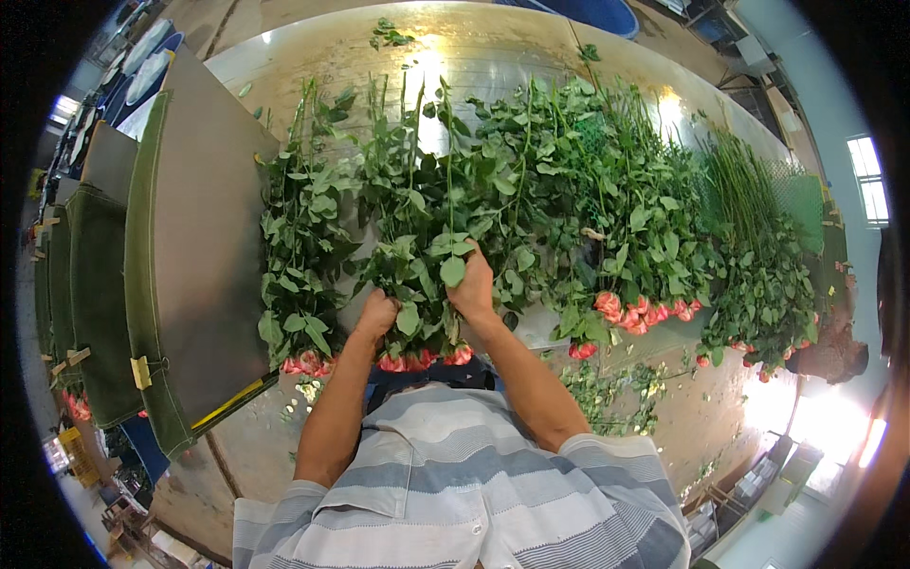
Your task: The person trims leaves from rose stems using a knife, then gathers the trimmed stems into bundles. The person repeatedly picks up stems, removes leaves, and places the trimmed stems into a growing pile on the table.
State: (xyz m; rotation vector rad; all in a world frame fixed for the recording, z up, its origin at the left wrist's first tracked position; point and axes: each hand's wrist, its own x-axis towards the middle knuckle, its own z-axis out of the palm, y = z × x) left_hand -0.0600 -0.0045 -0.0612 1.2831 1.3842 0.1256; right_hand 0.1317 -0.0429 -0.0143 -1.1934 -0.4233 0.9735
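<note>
A row of long-stemmed roses lies across the metal table, with stems pointing to the far side and blooms toward me. My left hand (377, 313) is closed among the leaves, just above the coral-pink rose blooms (406, 360) at the near edge. What it grips is mostly hidden by foliage. To its right, my right hand (471, 284) is closed round a leafy rose stem (450, 180), and broad green leaves cover part of its fingers. Another bunch of roses (308, 228) lies left of my hands.
A tall grey divider panel (204, 218) with green fabric edging stands at the left. Further right lie rose bunches with green netting (796, 204). Cut leaves (616, 398) litter the floor. A blue tub (602, 14) stands beyond the table (284, 47). Another person (832, 351) is at the far right.
</note>
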